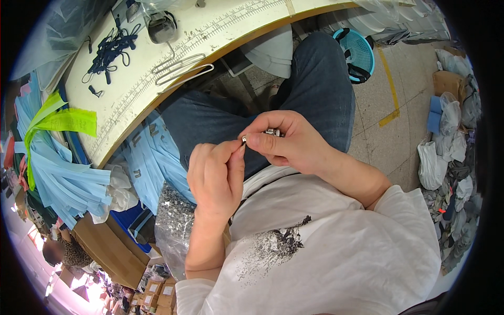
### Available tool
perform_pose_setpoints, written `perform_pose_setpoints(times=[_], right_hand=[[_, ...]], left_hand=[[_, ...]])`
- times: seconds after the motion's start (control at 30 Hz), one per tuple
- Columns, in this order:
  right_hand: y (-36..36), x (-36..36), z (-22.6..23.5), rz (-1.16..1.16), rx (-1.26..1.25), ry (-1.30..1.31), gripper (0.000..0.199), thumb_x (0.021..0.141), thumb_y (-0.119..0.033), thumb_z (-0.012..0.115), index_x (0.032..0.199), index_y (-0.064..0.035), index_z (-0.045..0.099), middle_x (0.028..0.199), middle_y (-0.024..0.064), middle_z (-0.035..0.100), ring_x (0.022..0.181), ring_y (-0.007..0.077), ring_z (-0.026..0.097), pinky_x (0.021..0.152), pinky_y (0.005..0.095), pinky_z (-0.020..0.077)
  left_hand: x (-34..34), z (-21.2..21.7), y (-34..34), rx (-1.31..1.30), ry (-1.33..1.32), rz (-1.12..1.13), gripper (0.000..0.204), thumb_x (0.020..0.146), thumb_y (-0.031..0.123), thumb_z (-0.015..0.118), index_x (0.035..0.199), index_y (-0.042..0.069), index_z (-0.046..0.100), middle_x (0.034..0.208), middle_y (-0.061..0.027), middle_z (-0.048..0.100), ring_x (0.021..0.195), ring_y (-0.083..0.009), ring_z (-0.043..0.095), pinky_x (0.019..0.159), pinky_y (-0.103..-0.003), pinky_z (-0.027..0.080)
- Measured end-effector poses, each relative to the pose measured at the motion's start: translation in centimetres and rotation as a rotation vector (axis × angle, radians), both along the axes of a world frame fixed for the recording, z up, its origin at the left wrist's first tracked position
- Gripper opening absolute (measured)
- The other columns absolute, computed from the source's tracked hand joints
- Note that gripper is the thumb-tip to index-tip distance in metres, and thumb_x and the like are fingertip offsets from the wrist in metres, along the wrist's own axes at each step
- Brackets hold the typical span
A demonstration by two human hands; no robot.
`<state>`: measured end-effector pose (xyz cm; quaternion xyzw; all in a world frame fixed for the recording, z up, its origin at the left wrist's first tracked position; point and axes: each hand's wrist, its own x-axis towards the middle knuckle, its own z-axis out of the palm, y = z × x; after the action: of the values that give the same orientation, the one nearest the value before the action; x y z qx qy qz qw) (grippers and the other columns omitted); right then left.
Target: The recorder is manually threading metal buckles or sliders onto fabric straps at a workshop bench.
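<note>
Fingertips [237, 152] of the left hand [215, 176] pinch shut on one small silver metal stud [244, 139], meeting the thumb tip of the right hand [286, 142] right above the lap. That right hand is curled closed around a little cluster of shiny metal pieces [273, 132], only their tops peeking out over the forefinger.

Around them, biggest first: a long white worktable with a printed ruler edge [157, 79] curves away above the knees, well apart from the hands. Blue denim-clad legs [294, 100] sit just below the hands, and a clear plastic bag of tiny silver parts [173, 226] lies beside the left forearm. A bent wire hook [178, 65] rests on the table.

The stud is too small to tell which way it points.
</note>
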<state>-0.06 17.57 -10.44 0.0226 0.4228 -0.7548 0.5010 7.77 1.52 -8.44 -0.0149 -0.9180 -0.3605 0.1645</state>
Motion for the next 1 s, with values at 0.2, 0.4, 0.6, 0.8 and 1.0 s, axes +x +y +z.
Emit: perform_pose_setpoints(times=[0.2, 0.4, 0.6, 0.8, 1.0], right_hand=[[-0.1, 0.1, 0.3, -0.034, 0.023, 0.045, 0.016, 0.092, -0.013, 0.064, 0.101, -0.0011, 0.067, 0.065, -0.0029, 0.053, 0.047, 0.001, 0.036, 0.041, 0.018, 0.0259], [-0.2, 0.1, 0.3, -0.044, 0.01, 0.047, 0.015, 0.09, -0.01, 0.065, 0.101, -0.0007, 0.067, 0.067, -0.0017, 0.055, 0.048, 0.0009, 0.037, 0.04, 0.0187, 0.026], [-0.2, 0.1, 0.4, -0.018, -0.013, -0.01, 0.017, 0.092, -0.014, 0.064, 0.102, -0.0008, 0.067, 0.06, -0.003, 0.052, 0.046, 0.001, 0.035, 0.04, 0.0191, 0.0243], [-0.2, 0.1, 0.3, -0.032, -0.005, -0.013, 0.018, 0.092, -0.015, 0.063, 0.103, -0.0006, 0.067, 0.058, -0.0037, 0.05, 0.045, 0.0011, 0.034, 0.039, 0.0192, 0.0231], [-0.3, 0.1, 0.2, -0.026, 0.014, 0.055, 0.02, 0.092, -0.014, 0.064, 0.105, 0.0003, 0.067, 0.058, -0.0039, 0.05, 0.045, 0.0013, 0.034, 0.04, 0.0194, 0.0233]], left_hand=[[0.1, -0.6, 0.2, -0.008, 0.032, 0.054, 0.018, 0.078, -0.004, 0.068, 0.093, 0.001, 0.059, 0.072, -0.0087, 0.056, 0.056, -0.0245, 0.049, 0.052, -0.034, 0.038], [0.2, -1.2, 0.8, 0.007, 0.134, 0.108, 0.015, 0.079, -0.004, 0.068, 0.091, 0.0, 0.059, 0.072, -0.0079, 0.057, 0.055, -0.0227, 0.048, 0.051, -0.033, 0.038], [0.3, -1.3, 1.1, 0.02, 0.15, 0.096, 0.003, 0.087, 0.002, 0.061, 0.088, 0.0, 0.059, 0.074, -0.0087, 0.059, 0.061, -0.0213, 0.052, 0.056, -0.029, 0.042], [0.0, -2.1, 0.8, 0.04, 0.222, 0.043, 0.018, 0.079, -0.005, 0.068, 0.094, -0.001, 0.059, 0.076, -0.0094, 0.061, 0.056, -0.0227, 0.052, 0.052, -0.032, 0.04], [0.4, -2.1, 1.1, 0.056, 0.194, 0.069, 0.011, 0.086, -0.001, 0.063, 0.097, -0.002, 0.063, 0.075, -0.0095, 0.063, 0.06, -0.0209, 0.054, 0.057, -0.029, 0.043]])
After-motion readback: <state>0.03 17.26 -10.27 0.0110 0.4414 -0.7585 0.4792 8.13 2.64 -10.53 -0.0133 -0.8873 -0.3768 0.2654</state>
